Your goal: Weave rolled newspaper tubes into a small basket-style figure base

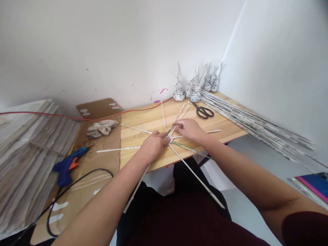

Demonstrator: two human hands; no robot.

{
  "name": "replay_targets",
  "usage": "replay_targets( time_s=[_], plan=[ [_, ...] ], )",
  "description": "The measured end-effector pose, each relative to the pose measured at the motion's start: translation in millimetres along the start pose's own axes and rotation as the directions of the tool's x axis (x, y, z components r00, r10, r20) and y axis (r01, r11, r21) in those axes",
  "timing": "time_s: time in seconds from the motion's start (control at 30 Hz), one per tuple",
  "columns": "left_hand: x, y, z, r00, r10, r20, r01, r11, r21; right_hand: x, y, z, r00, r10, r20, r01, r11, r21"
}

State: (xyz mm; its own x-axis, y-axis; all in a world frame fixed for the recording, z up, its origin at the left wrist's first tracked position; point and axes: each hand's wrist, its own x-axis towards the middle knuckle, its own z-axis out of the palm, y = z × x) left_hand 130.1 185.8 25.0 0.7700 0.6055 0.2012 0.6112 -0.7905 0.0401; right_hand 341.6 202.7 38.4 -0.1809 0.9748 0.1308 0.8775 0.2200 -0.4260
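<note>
In the head view, a small round woven base (170,139) of rolled newspaper sits near the front edge of the wooden table, with several paper tubes (192,172) radiating from it like spokes. My left hand (153,145) lies over its left side, fingers gripping the weave and partly hiding it. Just behind the centre, my right hand (188,129) is closed, thumb and index finger pinching a paper tube (180,112) close to the weave. One spoke hangs over the table edge towards my lap.
Scissors (203,112) lie behind my right hand, before several woven paper figures (178,93). A bundle of paper tubes (246,119) juts past the table's right edge. Leftward are a rag (102,128), a blue glue gun (67,166) with its black cord, and stacked newspaper (33,164).
</note>
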Motion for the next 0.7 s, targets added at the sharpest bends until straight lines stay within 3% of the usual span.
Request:
replay_targets(
  time_s=[0.2, 0.37, 0.7],
  plan=[
    [-0.5, -0.6, 2.0, 1.0, -0.015, -0.027, 0.014, 1.0, -0.024, -3.1, 2.8, -0.6, 0.983, -0.182, 0.004, 0.181, 0.973, -0.147],
    [-1.3, -0.8, 3.2, 0.999, -0.016, -0.044, 0.013, 0.999, -0.052, -8.8, -2.3, -0.4, 0.951, -0.307, 0.043, 0.298, 0.868, -0.398],
    [-1.2, -0.8, 0.1, 0.999, -0.034, -0.016, 0.033, 0.997, -0.074, -12.3, -13.5, -1.0, 0.917, -0.367, 0.159, 0.395, 0.777, -0.49]
  ],
)
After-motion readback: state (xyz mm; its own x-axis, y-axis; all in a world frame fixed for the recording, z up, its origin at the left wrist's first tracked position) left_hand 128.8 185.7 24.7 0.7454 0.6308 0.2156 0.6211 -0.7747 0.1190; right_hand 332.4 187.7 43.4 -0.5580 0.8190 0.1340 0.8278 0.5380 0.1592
